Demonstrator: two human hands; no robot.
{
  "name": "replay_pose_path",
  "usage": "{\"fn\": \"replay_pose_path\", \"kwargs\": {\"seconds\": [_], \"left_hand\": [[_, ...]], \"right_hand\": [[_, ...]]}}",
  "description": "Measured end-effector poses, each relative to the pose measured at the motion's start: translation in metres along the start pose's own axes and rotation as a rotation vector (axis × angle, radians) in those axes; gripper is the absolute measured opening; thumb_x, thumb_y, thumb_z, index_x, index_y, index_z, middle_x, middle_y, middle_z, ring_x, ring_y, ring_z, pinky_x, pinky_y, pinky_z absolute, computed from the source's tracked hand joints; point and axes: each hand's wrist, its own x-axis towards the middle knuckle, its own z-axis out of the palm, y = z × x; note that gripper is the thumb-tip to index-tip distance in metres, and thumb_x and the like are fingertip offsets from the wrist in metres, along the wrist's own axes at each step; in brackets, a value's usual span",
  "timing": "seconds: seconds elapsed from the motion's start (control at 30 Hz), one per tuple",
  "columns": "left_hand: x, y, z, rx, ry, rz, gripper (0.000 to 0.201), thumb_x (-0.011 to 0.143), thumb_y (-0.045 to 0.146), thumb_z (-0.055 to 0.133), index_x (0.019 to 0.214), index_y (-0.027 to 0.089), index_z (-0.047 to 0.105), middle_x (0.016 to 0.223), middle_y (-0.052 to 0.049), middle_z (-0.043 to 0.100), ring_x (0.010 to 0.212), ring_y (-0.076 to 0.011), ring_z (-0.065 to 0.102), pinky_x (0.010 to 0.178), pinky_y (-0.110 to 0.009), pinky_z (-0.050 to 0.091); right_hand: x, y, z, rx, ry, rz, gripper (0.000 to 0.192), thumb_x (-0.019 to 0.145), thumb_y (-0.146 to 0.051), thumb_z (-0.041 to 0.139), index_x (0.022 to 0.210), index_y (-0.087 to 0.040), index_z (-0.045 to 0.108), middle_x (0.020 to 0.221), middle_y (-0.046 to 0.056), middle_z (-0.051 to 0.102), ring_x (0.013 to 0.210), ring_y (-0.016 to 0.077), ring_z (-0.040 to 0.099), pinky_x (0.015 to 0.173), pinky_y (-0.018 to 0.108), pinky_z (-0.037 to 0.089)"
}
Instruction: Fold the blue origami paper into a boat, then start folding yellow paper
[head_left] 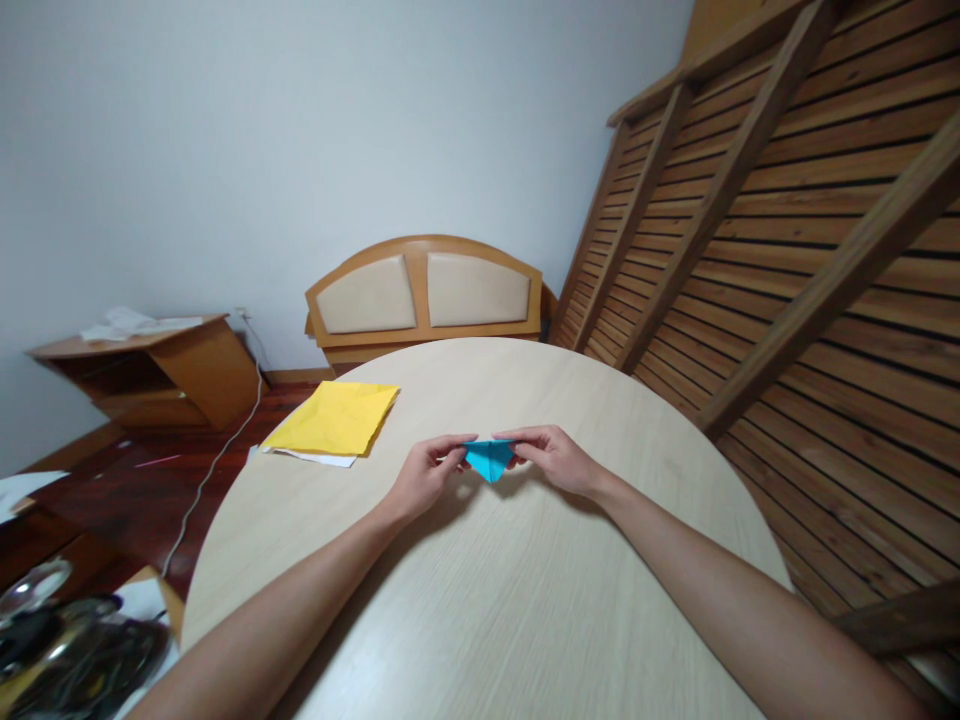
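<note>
A small blue folded paper (490, 460) with a downward point and a crease down its middle is held just above the round table (480, 600). My left hand (430, 474) pinches its left corner between thumb and fingers. On the opposite side, my right hand (556, 459) grips the right corner the same way. Fingers partly cover both ends of the paper, and its back is hidden. To the left of my left hand lie yellow paper sheets (334, 418) with white paper (315, 458) showing underneath.
A wooden headboard (421, 290) with cream panels stands behind the table. Wooden slats (750, 220) lean along the right side. At the left are a low cabinet (195, 370) with papers on top, a white cable (217, 465) on the floor and a dark cluttered pile (82, 640).
</note>
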Motion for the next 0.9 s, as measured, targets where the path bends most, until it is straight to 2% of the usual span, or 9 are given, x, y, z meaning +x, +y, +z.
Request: {"fn": "replay_pose_path", "kwargs": {"seconds": [0.2, 0.3, 0.43, 0.63, 0.9], "left_hand": [[0.0003, 0.0065, 0.0025, 0.121, 0.054, 0.010, 0.033, 0.091, 0.042, 0.056, 0.100, 0.014, 0.073, 0.085, -0.008, 0.073, 0.072, -0.0174, 0.064, 0.065, -0.030, 0.052], [0.0000, 0.0079, 0.0021, 0.129, 0.059, 0.004, 0.034, 0.090, 0.043, 0.056, 0.099, 0.014, 0.072, 0.084, -0.008, 0.073, 0.071, -0.0175, 0.063, 0.063, -0.029, 0.050], [0.0005, 0.0075, 0.0027, 0.083, 0.050, -0.009, 0.037, 0.088, 0.046, 0.058, 0.098, 0.013, 0.072, 0.082, -0.008, 0.073, 0.068, -0.0168, 0.063, 0.063, -0.028, 0.050], [0.0007, 0.0049, 0.0060, 0.083, 0.003, -0.022, 0.037, 0.087, 0.047, 0.060, 0.091, 0.012, 0.071, 0.072, -0.005, 0.069, 0.061, -0.0144, 0.058, 0.059, -0.026, 0.046], [-0.0008, 0.0038, 0.0097, 0.138, -0.037, -0.067, 0.039, 0.089, 0.050, 0.056, 0.077, 0.014, 0.066, 0.065, -0.004, 0.065, 0.059, -0.0144, 0.057, 0.058, -0.026, 0.044]], "right_hand": [[0.0005, -0.0004, 0.0045, 0.063, -0.059, 0.022, 0.038, 0.087, -0.034, 0.061, 0.120, -0.017, 0.071, 0.096, 0.008, 0.074, 0.076, 0.0159, 0.064, 0.077, 0.035, 0.051], [0.0005, -0.0017, 0.0058, 0.061, -0.067, 0.007, 0.040, 0.087, -0.039, 0.062, 0.120, -0.017, 0.071, 0.097, 0.008, 0.074, 0.078, 0.0166, 0.064, 0.078, 0.035, 0.051], [-0.0002, -0.0048, 0.0079, 0.049, -0.068, -0.034, 0.039, 0.088, -0.046, 0.062, 0.114, -0.018, 0.073, 0.099, 0.007, 0.073, 0.090, 0.0203, 0.064, 0.086, 0.036, 0.049], [-0.0020, -0.0079, 0.0088, -0.116, -0.017, -0.010, 0.039, 0.090, -0.049, 0.058, 0.088, -0.014, 0.075, 0.079, 0.004, 0.068, 0.073, 0.0178, 0.059, 0.071, 0.031, 0.047], [-0.0014, -0.0033, 0.0106, -0.221, -0.010, 0.010, 0.033, 0.089, -0.045, 0.062, 0.080, -0.014, 0.069, 0.073, 0.002, 0.063, 0.067, 0.0150, 0.054, 0.063, 0.027, 0.042]]}}
